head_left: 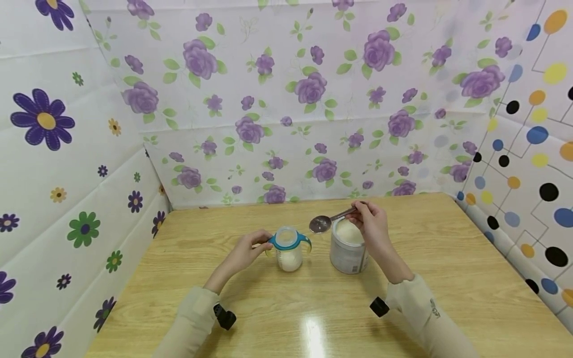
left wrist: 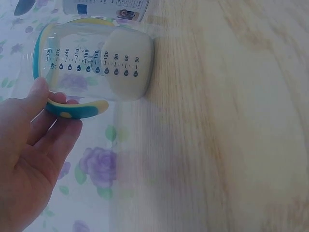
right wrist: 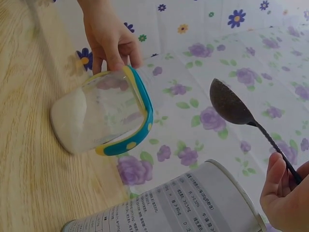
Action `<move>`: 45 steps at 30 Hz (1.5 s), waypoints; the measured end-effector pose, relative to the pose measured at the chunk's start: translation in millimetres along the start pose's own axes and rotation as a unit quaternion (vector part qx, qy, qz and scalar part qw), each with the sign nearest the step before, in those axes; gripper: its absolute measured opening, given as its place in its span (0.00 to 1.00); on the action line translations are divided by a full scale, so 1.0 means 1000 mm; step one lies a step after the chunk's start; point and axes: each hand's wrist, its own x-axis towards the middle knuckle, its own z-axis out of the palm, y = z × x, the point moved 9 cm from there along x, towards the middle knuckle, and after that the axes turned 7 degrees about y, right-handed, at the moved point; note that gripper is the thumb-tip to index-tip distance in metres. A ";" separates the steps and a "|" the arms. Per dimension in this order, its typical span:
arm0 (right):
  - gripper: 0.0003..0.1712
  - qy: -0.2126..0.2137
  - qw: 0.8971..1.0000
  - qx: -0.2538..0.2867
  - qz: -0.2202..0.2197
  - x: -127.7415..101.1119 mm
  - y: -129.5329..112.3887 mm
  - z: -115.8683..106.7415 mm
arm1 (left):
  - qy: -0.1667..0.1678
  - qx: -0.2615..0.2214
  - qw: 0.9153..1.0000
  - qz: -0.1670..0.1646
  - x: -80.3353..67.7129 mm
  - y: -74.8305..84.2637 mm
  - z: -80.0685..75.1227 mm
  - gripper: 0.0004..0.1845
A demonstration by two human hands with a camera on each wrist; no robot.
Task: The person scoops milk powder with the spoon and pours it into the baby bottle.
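A person sits at a wooden table [head_left: 447, 258]. The left hand [head_left: 243, 253] pinches the teal handle of a clear measuring bottle [head_left: 288, 248], which stands at table centre with white powder at its bottom. At its 3 o'clock stands an open powder tin [head_left: 348, 247]. The right hand [head_left: 371, 223] pinches a spoon [head_left: 321, 223], apparently empty, hovering between both rims. Judging by this, scooping is underway; next likely calls for dipping into the tin.
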 end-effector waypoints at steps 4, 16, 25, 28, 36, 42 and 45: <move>0.12 0.009 1.000 0.003 -0.003 0.001 0.000 -0.002 | -0.001 -0.001 1.000 -0.002 0.000 -0.002 0.001 0.08; 0.11 0.030 0.999 0.002 -0.017 0.008 -0.003 -0.008 | -0.004 -0.012 1.000 -0.006 0.000 -0.002 0.002 0.07; 0.12 0.062 0.997 -0.028 -0.034 0.010 -0.010 -0.015 | -0.005 -0.018 1.000 0.001 0.000 -0.001 0.001 0.07; 0.12 0.070 0.996 -0.034 -0.033 0.011 -0.010 -0.019 | -0.004 -0.020 1.000 0.001 -0.001 -0.001 0.000 0.07; 0.12 0.089 0.994 -0.050 -0.037 0.015 -0.009 -0.027 | -0.007 -0.030 1.000 -0.008 0.000 -0.003 0.000 0.08; 0.13 0.105 0.992 -0.061 -0.040 0.016 -0.009 -0.032 | -0.008 -0.030 0.999 -0.014 0.000 -0.005 0.001 0.07; 0.14 0.105 0.992 -0.060 -0.039 0.017 -0.009 -0.034 | -0.007 -0.031 0.999 -0.014 -0.001 -0.005 0.001 0.07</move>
